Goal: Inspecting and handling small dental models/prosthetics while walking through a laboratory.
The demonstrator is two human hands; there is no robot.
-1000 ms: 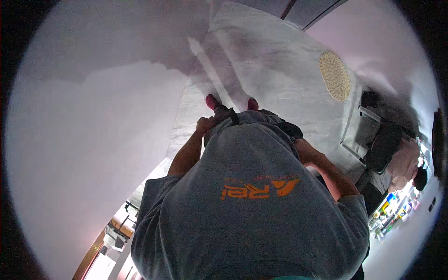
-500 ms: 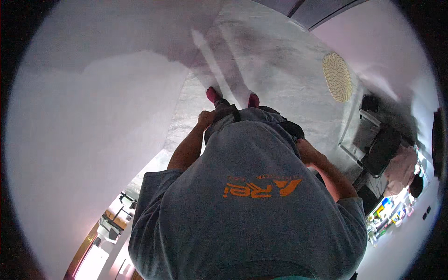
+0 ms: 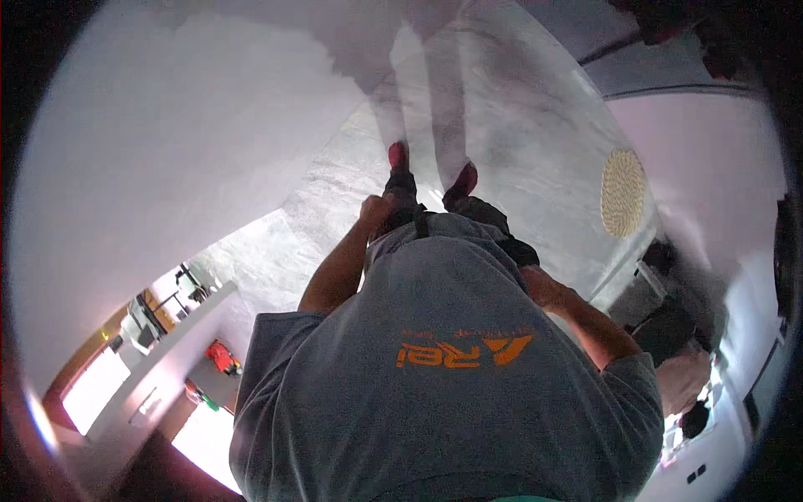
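My left hand (image 3: 376,210) is down at my left thigh, its fingers curled against the dark trousers (image 3: 400,186). Whether it grips the cloth or something else I cannot make out. On the other side, my right hand (image 3: 539,284) lies at my right hip beside a dark bulge of cloth (image 3: 517,249); its fingers are hidden there. A grey T-shirt (image 3: 452,293) with an orange print covers my front, and a short dark strap (image 3: 421,222) shows at its lower edge.
I stand in red socks on a grey marbled floor (image 3: 519,109). A white wall (image 3: 167,125) runs along the left. An oval woven mat (image 3: 623,193) is at the right, with a black chair (image 3: 665,325) and a seated person (image 3: 684,381) nearer. A doorway with furniture opens at lower left.
My body has turned left: the mat and chair now sit lower in view, and more of the room at lower left shows. My feet have shifted. Both hands stay at my thigh and hip.
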